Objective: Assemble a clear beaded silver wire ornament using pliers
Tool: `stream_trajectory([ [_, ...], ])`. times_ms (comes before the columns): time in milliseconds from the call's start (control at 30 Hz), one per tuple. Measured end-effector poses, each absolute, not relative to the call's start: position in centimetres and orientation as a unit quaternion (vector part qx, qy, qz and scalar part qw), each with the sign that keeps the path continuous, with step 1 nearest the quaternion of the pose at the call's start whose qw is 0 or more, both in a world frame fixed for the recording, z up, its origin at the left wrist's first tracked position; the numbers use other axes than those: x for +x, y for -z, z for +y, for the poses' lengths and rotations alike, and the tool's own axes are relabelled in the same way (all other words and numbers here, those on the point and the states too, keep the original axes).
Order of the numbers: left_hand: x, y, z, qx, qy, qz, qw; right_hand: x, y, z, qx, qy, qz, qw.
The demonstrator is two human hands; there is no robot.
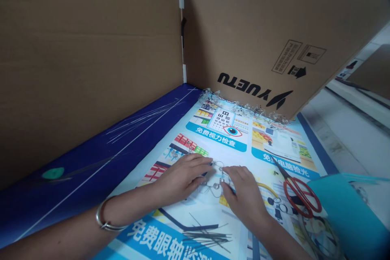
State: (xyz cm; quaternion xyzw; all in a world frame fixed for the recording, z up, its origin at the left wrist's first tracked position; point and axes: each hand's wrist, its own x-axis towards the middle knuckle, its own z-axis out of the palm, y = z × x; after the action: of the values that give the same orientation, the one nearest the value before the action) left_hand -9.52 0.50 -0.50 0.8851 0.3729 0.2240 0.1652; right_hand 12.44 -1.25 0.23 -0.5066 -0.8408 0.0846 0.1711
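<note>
A thin wire piece with clear beads (216, 186) lies in loops on the printed sheet between my hands. My left hand (185, 174) comes in from the left, its fingers and thumb bent around the left side of the wire. On the right side, my right hand (243, 191) has its fingertips and thumb at the wire near the beads. The exact contact under the fingertips is too small to make out. Nearer to me lies a pile of short dark wire pieces (210, 236). Red-handled scissors (300, 195) rest right of my right hand.
Cardboard walls (91, 48) stand at the left and back. A row of clear beaded wire pieces (243, 109) lines the back wall's foot. Long thin wires (143, 118) and a green item (53, 173) lie left. A wire coil (319, 231) and a turquoise sheet (350, 211) are at right.
</note>
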Motion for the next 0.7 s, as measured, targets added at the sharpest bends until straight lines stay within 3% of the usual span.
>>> stream_trajectory([
  [700,-9.67,1.29,0.55,0.872,-0.237,0.385,0.189,12.2,-0.4,-0.76,-0.524,-0.059,-0.839,0.134],
])
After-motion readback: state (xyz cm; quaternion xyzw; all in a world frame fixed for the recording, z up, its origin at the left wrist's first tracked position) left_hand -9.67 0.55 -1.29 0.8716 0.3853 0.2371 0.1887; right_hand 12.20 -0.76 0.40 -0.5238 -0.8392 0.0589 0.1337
